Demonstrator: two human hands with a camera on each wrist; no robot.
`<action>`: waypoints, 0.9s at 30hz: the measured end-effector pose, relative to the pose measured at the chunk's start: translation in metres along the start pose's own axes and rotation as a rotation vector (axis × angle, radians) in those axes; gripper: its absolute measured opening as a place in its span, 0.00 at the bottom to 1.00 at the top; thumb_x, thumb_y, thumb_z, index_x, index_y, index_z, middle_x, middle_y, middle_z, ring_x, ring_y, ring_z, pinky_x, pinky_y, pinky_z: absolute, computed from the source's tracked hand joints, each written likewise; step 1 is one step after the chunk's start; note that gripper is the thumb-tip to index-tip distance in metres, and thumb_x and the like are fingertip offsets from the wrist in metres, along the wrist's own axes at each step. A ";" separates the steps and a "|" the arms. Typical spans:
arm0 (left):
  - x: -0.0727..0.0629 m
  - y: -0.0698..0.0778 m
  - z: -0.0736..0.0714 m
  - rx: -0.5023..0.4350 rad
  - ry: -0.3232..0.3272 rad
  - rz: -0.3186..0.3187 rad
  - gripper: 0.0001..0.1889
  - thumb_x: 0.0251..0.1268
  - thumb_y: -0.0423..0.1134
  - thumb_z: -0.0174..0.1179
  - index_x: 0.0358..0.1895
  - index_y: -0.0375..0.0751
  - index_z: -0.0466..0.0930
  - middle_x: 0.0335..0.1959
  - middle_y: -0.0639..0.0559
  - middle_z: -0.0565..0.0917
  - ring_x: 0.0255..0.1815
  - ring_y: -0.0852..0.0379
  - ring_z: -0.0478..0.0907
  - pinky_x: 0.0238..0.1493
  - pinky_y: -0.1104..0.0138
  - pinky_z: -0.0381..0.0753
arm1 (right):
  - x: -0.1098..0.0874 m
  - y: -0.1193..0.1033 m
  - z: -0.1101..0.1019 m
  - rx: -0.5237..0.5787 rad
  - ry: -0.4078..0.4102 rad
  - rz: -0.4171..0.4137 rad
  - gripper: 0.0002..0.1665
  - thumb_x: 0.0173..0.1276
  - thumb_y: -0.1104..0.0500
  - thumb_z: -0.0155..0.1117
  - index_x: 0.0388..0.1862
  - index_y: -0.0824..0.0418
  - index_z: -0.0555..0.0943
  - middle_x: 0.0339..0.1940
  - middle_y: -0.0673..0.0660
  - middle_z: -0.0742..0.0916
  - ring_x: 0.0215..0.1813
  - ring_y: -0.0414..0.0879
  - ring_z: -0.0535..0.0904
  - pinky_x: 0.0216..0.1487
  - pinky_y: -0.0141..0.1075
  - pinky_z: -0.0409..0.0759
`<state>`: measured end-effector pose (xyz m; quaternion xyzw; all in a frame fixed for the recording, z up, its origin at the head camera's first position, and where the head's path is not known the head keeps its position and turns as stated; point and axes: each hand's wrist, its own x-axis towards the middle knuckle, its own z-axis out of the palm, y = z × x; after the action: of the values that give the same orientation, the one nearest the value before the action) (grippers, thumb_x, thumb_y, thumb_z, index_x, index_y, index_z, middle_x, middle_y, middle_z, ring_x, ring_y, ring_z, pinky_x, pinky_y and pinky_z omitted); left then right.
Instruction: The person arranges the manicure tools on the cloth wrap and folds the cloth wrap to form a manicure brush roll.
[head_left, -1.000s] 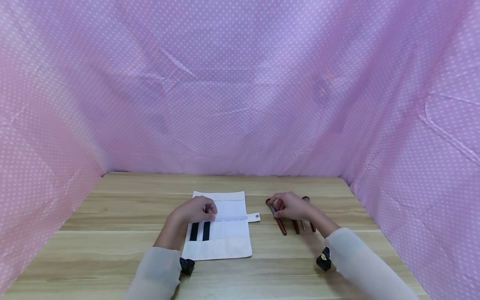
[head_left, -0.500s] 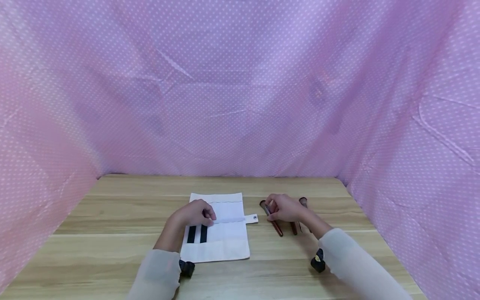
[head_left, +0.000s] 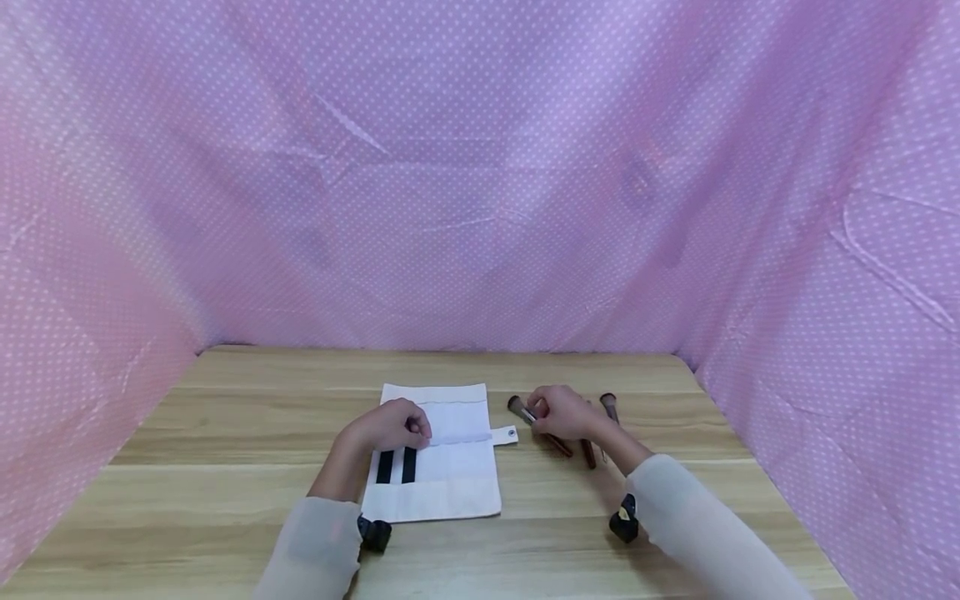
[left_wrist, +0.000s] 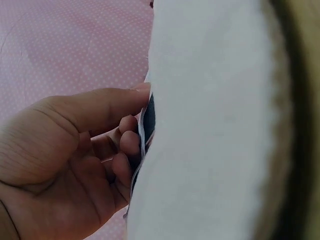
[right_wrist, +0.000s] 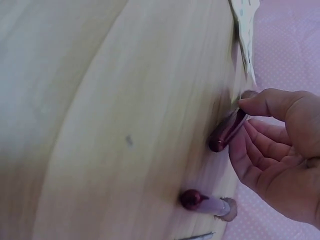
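A white cloth brush roll [head_left: 457, 500] lies spread on the table, with two dark strips on its left part and a snap tab [head_left: 505, 435] at its right edge. My left hand [head_left: 390, 427] is over its left side. In the left wrist view, the thumb and curled fingers meet at the edge of the cloth [left_wrist: 210, 120], pinching it. To the right, my right hand [head_left: 564, 412] pinches a makeup brush [head_left: 519, 407] near its silver ferrule, bristles pointing away to the left. The dark red handle [right_wrist: 227, 131] slants down out of the fingers in the right wrist view.
Beside the right hand lie another red-handled brush [head_left: 588, 455], a thin metal-coloured tool [head_left: 603, 456] and a brush with dark bristles [head_left: 609, 403], partly under the forearm. Pink dotted cloth [head_left: 480, 250] hangs behind and at both sides of the wooden table [head_left: 247, 433].
The right hand has shifted slightly left with the brush, which has swung to a flatter slant with its bristles further left. The left hand stays at the roll.
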<state>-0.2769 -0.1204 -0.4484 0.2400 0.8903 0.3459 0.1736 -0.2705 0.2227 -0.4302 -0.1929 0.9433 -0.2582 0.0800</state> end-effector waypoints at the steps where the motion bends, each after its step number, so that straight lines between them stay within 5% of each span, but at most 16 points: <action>1: 0.000 0.000 0.000 0.000 0.001 -0.003 0.05 0.65 0.31 0.69 0.33 0.45 0.85 0.29 0.54 0.79 0.34 0.56 0.74 0.39 0.62 0.73 | 0.002 0.000 -0.001 0.012 0.005 -0.004 0.17 0.62 0.67 0.70 0.51 0.68 0.82 0.34 0.52 0.87 0.39 0.42 0.81 0.43 0.39 0.81; 9: 0.000 0.002 0.001 -0.024 -0.005 -0.037 0.05 0.67 0.32 0.65 0.32 0.44 0.84 0.29 0.54 0.79 0.33 0.55 0.73 0.37 0.63 0.72 | 0.018 -0.013 -0.007 0.151 0.058 -0.009 0.11 0.68 0.66 0.67 0.48 0.64 0.85 0.32 0.51 0.84 0.34 0.42 0.77 0.37 0.35 0.77; 15: 0.001 0.002 0.001 -0.029 -0.009 -0.047 0.04 0.67 0.33 0.63 0.33 0.44 0.83 0.30 0.54 0.79 0.32 0.55 0.73 0.36 0.63 0.72 | 0.035 -0.035 -0.006 0.317 0.061 0.012 0.16 0.71 0.63 0.65 0.56 0.64 0.84 0.39 0.57 0.86 0.38 0.45 0.81 0.39 0.37 0.80; 27: 0.002 0.000 -0.001 -0.016 -0.034 -0.023 0.03 0.68 0.34 0.63 0.34 0.44 0.83 0.29 0.54 0.79 0.32 0.56 0.73 0.37 0.63 0.72 | 0.078 -0.070 0.029 0.670 0.074 0.058 0.21 0.71 0.65 0.64 0.62 0.68 0.79 0.43 0.57 0.85 0.42 0.45 0.81 0.43 0.38 0.84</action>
<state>-0.2788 -0.1197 -0.4475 0.2339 0.8872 0.3470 0.1945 -0.3118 0.1224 -0.4223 -0.1195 0.8134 -0.5582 0.1119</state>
